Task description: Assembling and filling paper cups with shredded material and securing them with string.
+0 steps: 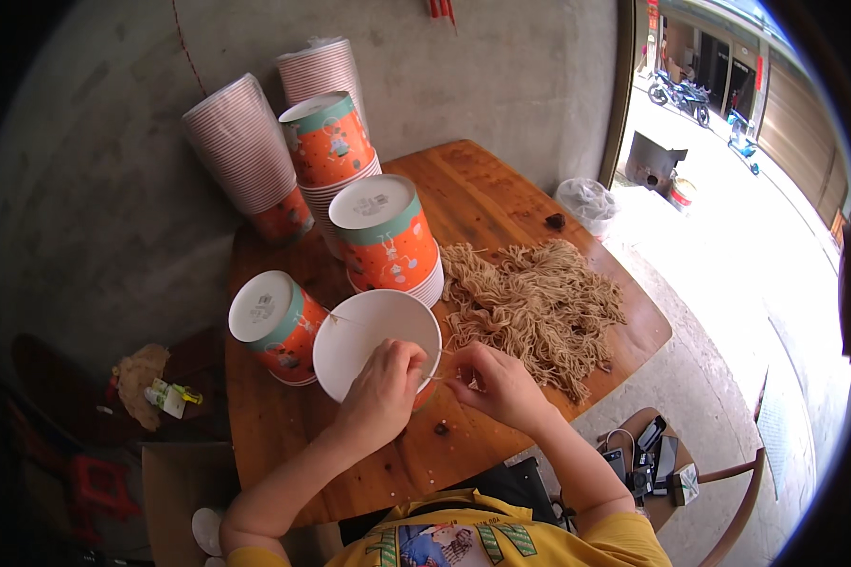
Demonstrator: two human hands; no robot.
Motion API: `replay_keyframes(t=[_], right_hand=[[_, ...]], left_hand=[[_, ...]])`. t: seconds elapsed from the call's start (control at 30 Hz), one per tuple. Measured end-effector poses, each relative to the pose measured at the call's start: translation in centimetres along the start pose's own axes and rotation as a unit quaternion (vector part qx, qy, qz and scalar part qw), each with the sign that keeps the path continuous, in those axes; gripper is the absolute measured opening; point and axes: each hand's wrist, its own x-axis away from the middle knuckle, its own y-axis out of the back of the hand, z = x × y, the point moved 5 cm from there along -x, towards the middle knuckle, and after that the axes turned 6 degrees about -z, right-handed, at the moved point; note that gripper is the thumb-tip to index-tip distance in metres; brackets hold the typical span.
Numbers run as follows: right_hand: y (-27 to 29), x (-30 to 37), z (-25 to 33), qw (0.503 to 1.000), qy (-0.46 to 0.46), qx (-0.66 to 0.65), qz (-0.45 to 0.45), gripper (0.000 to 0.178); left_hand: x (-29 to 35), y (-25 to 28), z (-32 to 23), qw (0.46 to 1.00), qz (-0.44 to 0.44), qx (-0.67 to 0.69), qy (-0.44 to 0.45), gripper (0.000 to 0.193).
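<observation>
A white-lined paper bucket (364, 326) tilts on the wooden table before me, its open mouth facing me. My left hand (385, 389) lies across its near side with fingers curled in at the right rim; the fingertips are partly hidden. Just right of that rim, my right hand (501, 386) is closed in a pinch on a thin tan cord, a short bit of which shows between the hands. Another cord end pokes through the bucket's left wall. Beyond my right hand lies a large heap of tan cords (539, 307).
Upside-down orange and green buckets stand left (265, 307) and behind (378, 213). Tall nested stacks (241, 142) lean by the wall. A bagged bin (588, 203) stands past the wooden table (463, 189). A stool (667, 510) with small devices is at right, a cardboard box (175, 477) at lower left.
</observation>
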Motion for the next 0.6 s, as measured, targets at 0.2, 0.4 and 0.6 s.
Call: replay_keyframes(t=[0.2, 0.4, 0.6], right_hand=[[1.2, 0.2, -0.6, 0.998, 0.026, 0.062, 0.014, 0.017], [2.0, -3.0, 1.6, 0.988, 0.118, 0.102, -0.014, 0.015], [-2.3, -6.5, 2.6, 0.973, 0.166, 0.081, 0.137, 0.009]], left_hand=[[1.0, 0.8, -1.5, 0.999, 0.025, -0.034, 0.001, 0.024], [2.6, 1.0, -1.0, 0.99, 0.026, -0.133, -0.036, 0.021], [3.5, 1.7, -0.4, 0.995, -0.003, -0.073, -0.074, 0.017]])
